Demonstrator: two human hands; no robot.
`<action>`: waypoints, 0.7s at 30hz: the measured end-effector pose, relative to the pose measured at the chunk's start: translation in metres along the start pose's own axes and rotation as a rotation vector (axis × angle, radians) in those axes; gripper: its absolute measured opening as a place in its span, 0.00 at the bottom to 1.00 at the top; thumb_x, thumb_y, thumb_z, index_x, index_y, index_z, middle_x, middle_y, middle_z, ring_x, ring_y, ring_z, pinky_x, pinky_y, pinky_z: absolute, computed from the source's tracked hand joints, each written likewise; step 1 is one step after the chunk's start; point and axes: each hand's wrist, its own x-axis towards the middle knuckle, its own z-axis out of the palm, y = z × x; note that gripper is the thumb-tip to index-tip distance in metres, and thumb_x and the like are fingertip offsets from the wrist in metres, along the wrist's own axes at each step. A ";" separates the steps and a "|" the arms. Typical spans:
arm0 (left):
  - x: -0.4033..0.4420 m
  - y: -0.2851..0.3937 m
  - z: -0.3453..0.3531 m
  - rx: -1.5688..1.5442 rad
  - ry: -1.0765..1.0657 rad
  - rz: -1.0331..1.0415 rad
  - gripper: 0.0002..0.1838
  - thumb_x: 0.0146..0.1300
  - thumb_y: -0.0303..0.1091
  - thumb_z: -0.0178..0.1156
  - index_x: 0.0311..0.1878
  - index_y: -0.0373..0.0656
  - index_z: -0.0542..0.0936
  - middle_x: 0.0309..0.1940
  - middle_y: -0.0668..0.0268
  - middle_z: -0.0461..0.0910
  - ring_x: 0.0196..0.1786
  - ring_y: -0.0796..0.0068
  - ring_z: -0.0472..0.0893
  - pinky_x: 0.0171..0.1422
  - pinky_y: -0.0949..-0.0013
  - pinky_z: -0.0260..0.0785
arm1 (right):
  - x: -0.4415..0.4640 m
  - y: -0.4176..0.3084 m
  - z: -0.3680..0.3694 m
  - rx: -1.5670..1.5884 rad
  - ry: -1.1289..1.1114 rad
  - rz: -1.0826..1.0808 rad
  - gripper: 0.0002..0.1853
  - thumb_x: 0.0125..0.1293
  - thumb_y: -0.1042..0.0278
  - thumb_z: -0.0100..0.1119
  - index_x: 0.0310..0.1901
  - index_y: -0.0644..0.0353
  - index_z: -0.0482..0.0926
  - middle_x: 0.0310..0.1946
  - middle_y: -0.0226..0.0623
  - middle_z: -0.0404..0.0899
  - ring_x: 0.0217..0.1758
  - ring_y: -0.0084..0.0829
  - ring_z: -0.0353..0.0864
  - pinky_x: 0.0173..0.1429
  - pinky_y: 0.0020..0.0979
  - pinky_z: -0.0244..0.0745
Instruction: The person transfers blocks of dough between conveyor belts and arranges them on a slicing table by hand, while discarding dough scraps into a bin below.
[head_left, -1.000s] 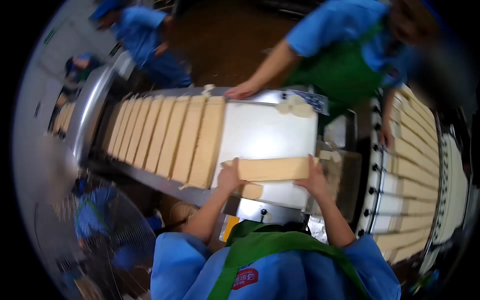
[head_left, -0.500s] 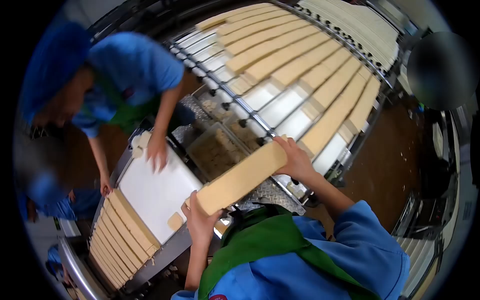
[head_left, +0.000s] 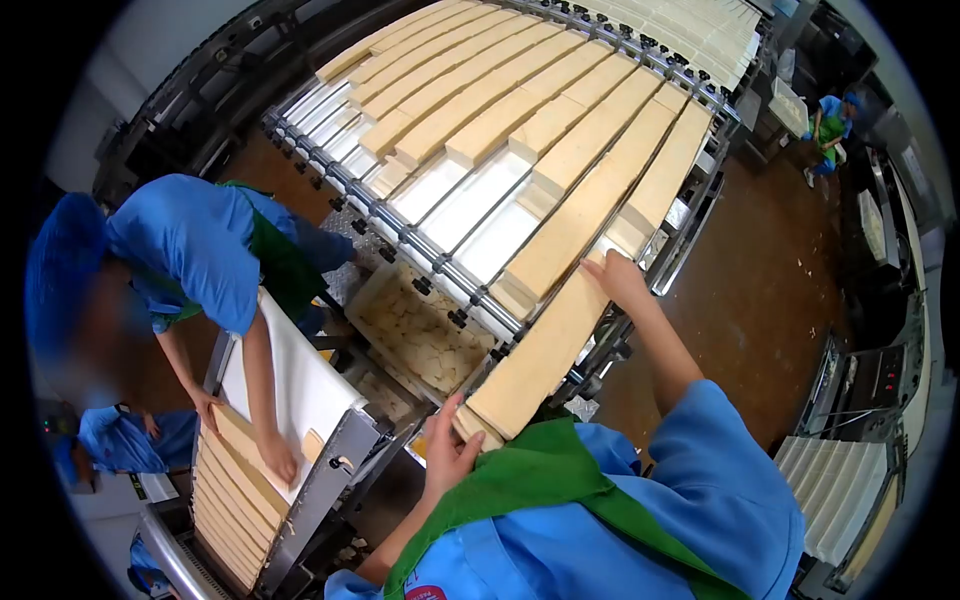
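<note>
Both my hands are on a long pale-tan slab that looks like sponge cake. It slants along the near right end of the slatted conveyor, its near end beyond the conveyor's edge, close to my apron. My left hand grips that near end, where a second thickness shows beneath. My right hand is closed on the far end, with some fingers hidden behind it. Several similar slabs lie in rows on the conveyor.
A co-worker leans over a white-topped table at left, both hands at a row of slabs. A bin of broken pieces stands below the conveyor edge. White ridged trays are stacked at right. Another person stands far right.
The slab in my hands has swung from lying across my front to pointing along the conveyor. My view has turned. The co-worker's nearer hand has moved down to the row of slabs.
</note>
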 end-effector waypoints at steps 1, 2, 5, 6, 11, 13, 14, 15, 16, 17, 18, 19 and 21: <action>0.003 -0.002 0.005 0.021 0.013 0.029 0.35 0.59 0.18 0.59 0.69 0.42 0.59 0.51 0.61 0.60 0.57 0.66 0.73 0.58 0.70 0.72 | 0.011 0.006 0.006 -0.045 0.090 -0.033 0.38 0.63 0.35 0.51 0.47 0.74 0.73 0.44 0.62 0.76 0.53 0.55 0.75 0.55 0.42 0.73; 0.005 -0.003 0.010 0.027 0.014 0.029 0.35 0.59 0.18 0.59 0.69 0.42 0.59 0.51 0.61 0.60 0.57 0.66 0.73 0.58 0.70 0.72 | 0.021 0.013 0.010 -0.089 0.181 -0.067 0.39 0.63 0.33 0.49 0.43 0.75 0.74 0.40 0.63 0.77 0.50 0.56 0.76 0.54 0.44 0.73; 0.020 -0.007 0.021 0.038 0.023 0.077 0.34 0.59 0.18 0.58 0.69 0.43 0.59 0.53 0.60 0.60 0.58 0.65 0.72 0.57 0.68 0.72 | 0.023 0.028 0.003 -0.005 0.182 -0.118 0.39 0.63 0.37 0.52 0.49 0.78 0.71 0.52 0.72 0.67 0.60 0.59 0.67 0.62 0.45 0.66; 0.028 -0.009 0.026 0.144 0.027 0.093 0.34 0.59 0.19 0.58 0.69 0.43 0.60 0.53 0.57 0.61 0.57 0.61 0.72 0.58 0.66 0.70 | 0.024 0.036 0.003 0.001 0.255 -0.156 0.39 0.63 0.39 0.54 0.52 0.78 0.69 0.58 0.73 0.63 0.64 0.61 0.62 0.66 0.46 0.62; 0.071 0.003 0.077 0.397 0.031 0.141 0.36 0.56 0.20 0.59 0.68 0.44 0.60 0.51 0.50 0.63 0.56 0.50 0.70 0.60 0.59 0.65 | 0.004 0.044 0.014 0.025 0.411 -0.293 0.42 0.62 0.43 0.57 0.61 0.79 0.62 0.66 0.69 0.52 0.72 0.63 0.47 0.74 0.48 0.47; 0.083 0.005 0.096 0.473 0.044 0.147 0.36 0.56 0.21 0.59 0.69 0.43 0.59 0.50 0.47 0.64 0.55 0.47 0.69 0.63 0.58 0.61 | -0.026 0.022 0.022 0.001 0.305 -0.354 0.43 0.62 0.48 0.59 0.64 0.78 0.57 0.68 0.66 0.50 0.73 0.61 0.45 0.75 0.47 0.43; 0.085 0.001 0.096 0.473 0.042 0.148 0.36 0.56 0.21 0.59 0.69 0.43 0.59 0.50 0.47 0.64 0.55 0.47 0.69 0.63 0.58 0.61 | -0.052 0.002 0.024 0.005 0.227 -0.381 0.43 0.62 0.52 0.61 0.65 0.78 0.54 0.69 0.66 0.48 0.74 0.59 0.44 0.76 0.45 0.43; 0.086 -0.006 0.094 0.482 0.058 0.209 0.36 0.55 0.20 0.58 0.69 0.42 0.58 0.50 0.47 0.64 0.54 0.47 0.69 0.62 0.58 0.61 | -0.076 -0.012 0.031 0.036 0.190 -0.468 0.43 0.60 0.53 0.62 0.65 0.78 0.55 0.69 0.65 0.48 0.74 0.59 0.44 0.76 0.46 0.42; 0.086 -0.010 0.093 0.491 0.074 0.268 0.37 0.55 0.20 0.58 0.69 0.42 0.58 0.49 0.47 0.65 0.53 0.47 0.69 0.62 0.58 0.61 | -0.095 -0.025 0.037 0.068 0.150 -0.555 0.43 0.59 0.54 0.63 0.65 0.77 0.55 0.69 0.65 0.48 0.74 0.59 0.45 0.76 0.48 0.42; 0.086 -0.009 0.093 0.494 0.075 0.261 0.37 0.55 0.20 0.58 0.69 0.42 0.58 0.49 0.47 0.65 0.53 0.47 0.69 0.62 0.58 0.61 | -0.109 -0.037 0.040 0.072 0.143 -0.554 0.43 0.59 0.54 0.63 0.65 0.77 0.55 0.69 0.65 0.48 0.74 0.59 0.45 0.76 0.48 0.42; 0.085 -0.006 0.093 0.473 0.074 0.226 0.37 0.55 0.20 0.58 0.69 0.41 0.58 0.49 0.47 0.65 0.53 0.47 0.69 0.62 0.59 0.61 | -0.122 -0.047 0.042 0.140 0.178 -0.594 0.42 0.58 0.56 0.64 0.65 0.77 0.56 0.70 0.64 0.48 0.74 0.59 0.45 0.76 0.48 0.42; 0.085 -0.005 0.093 0.451 0.074 0.198 0.37 0.55 0.20 0.58 0.69 0.41 0.58 0.49 0.47 0.65 0.53 0.47 0.69 0.62 0.59 0.61 | -0.127 -0.051 0.044 0.208 0.219 -0.637 0.42 0.56 0.58 0.65 0.64 0.77 0.57 0.70 0.63 0.48 0.74 0.59 0.45 0.76 0.49 0.41; 0.086 -0.007 0.092 0.443 0.072 0.179 0.37 0.55 0.19 0.58 0.69 0.41 0.58 0.49 0.47 0.65 0.53 0.48 0.69 0.61 0.59 0.61 | -0.126 -0.051 0.046 0.218 0.232 -0.651 0.41 0.55 0.60 0.65 0.63 0.76 0.58 0.69 0.62 0.49 0.74 0.58 0.46 0.76 0.49 0.41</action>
